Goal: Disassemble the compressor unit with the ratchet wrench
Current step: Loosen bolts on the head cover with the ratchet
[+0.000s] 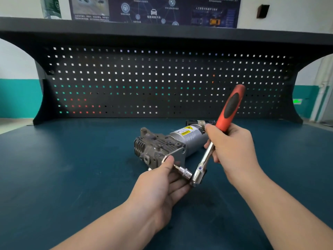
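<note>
Dark blue matting is covering the bench, with bare surface lying open to the left, right and front of the work. At the back edge a black pegboard is standing upright under a shelf, closing off room behind; a poster and a bottle are showing above the shelf, against a white wall with a teal lower band. Near the middle of the bench the compressor is lying on its side, finned head toward the left, grey motor can with a yellow label toward the right rear. A small dark part is lying just behind it. The right hand is gripping the ratchet where the red handle meets the steel shank, handle tilting up and to the right. The left hand is cupping the ratchet head, thumb resting at the compressor's plate, and is holding the socket and bit against the near corner of the compressor.
</note>
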`<state>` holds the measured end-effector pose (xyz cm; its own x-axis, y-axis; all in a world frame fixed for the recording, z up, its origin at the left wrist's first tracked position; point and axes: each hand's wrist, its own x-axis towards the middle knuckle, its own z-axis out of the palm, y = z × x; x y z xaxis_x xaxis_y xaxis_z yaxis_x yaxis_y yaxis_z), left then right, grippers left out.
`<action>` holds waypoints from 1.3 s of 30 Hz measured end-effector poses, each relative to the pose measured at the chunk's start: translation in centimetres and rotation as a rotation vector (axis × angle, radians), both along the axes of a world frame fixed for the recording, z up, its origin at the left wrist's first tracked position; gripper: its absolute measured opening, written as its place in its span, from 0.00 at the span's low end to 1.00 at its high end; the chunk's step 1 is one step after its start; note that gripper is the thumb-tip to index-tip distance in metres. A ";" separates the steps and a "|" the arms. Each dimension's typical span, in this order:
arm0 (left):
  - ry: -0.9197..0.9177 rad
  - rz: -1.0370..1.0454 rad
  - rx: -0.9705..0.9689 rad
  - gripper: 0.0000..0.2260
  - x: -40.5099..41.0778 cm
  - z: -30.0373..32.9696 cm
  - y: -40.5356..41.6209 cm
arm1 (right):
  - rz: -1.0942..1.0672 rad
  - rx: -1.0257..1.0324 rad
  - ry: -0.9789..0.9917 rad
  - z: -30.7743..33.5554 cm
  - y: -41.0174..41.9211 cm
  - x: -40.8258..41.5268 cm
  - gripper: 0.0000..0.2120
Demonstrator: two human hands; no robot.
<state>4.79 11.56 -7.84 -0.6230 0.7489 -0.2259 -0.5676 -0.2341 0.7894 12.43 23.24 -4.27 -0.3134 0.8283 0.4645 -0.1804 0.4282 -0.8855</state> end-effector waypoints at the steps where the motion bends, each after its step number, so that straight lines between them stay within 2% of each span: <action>1: 0.012 -0.007 0.003 0.12 0.0 0.0 0.0 | -0.014 0.029 0.004 0.1 -0.1 0.1 0.14; 5: 0.087 -0.146 -0.023 0.13 1.0 -0.5 0.1 | -0.149 0.192 0.051 0.5 0.0 0.5 0.18; 8: 0.203 -0.206 0.006 0.13 1.6 -0.3 0.3 | -0.088 0.060 0.154 1.0 0.8 1.0 0.17; 11: 0.438 -0.116 0.080 0.13 1.4 0.4 0.1 | 0.076 -0.130 0.307 1.2 0.9 1.0 0.18; 12: 0.468 -0.052 0.119 0.14 1.1 0.9 0.0 | 0.123 -0.166 0.378 1.2 0.9 0.9 0.19; 14: 0.403 0.091 0.207 0.15 0.0 2.1 -0.3 | 0.191 -0.205 0.431 1.1 0.9 0.8 0.20; 15: 0.352 0.123 0.255 0.15 -0.5 2.7 -0.4 | 0.230 -0.218 0.409 1.1 0.9 0.7 0.21; 17: 0.314 0.058 0.276 0.14 -1.0 3.3 -0.7 | 0.376 -0.266 0.290 1.1 0.8 0.7 0.19; 19: 0.346 -0.092 0.194 0.18 -0.9 3.2 -0.9 | 0.595 -0.341 0.130 1.0 0.2 0.6 0.09; 20: 0.385 -0.148 0.153 0.20 -0.7 3.0 -0.8 | 0.690 -0.365 0.043 0.9 -0.1 0.6 0.07; 22: 0.462 -0.192 0.127 0.19 -0.4 2.6 -0.7 | 0.807 -0.356 -0.117 0.5 -0.6 0.6 0.10; 25: 0.472 -0.195 0.156 0.17 -0.7 2.3 -0.5 | 0.855 -0.309 -0.230 0.3 -1.1 0.6 0.13; 29: 0.432 -0.212 0.144 0.18 -1.0 2.1 -0.3 | 0.780 -0.250 -0.288 0.3 -1.2 0.4 0.13; 31: 0.456 -0.178 0.114 0.21 -0.9 2.2 -0.2 | 0.707 -0.303 -0.280 0.1 -0.5 0.1 0.15; 32: 0.506 -0.124 0.123 0.22 -1.0 2.2 -0.3 | 0.640 -0.348 -0.279 -0.1 0.2 0.1 0.12; 34: 0.796 0.101 0.131 0.22 -1.5 2.1 -0.6 | 0.396 -0.439 -0.321 -0.2 2.2 0.2 0.07; 36: 1.117 0.362 0.113 0.20 -2.3 2.2 -1.1 | 0.093 -0.445 -0.405 -0.4 4.9 0.9 0.07; 37: 1.196 0.453 0.100 0.18 -2.7 2.4 -1.2 | -0.042 -0.415 -0.451 -0.7 6.0 1.4 0.08; 39: 1.219 0.569 0.053 0.16 -3.6 2.5 -1.5 | -0.212 -0.332 -0.543 -1.4 7.7 2.0 0.08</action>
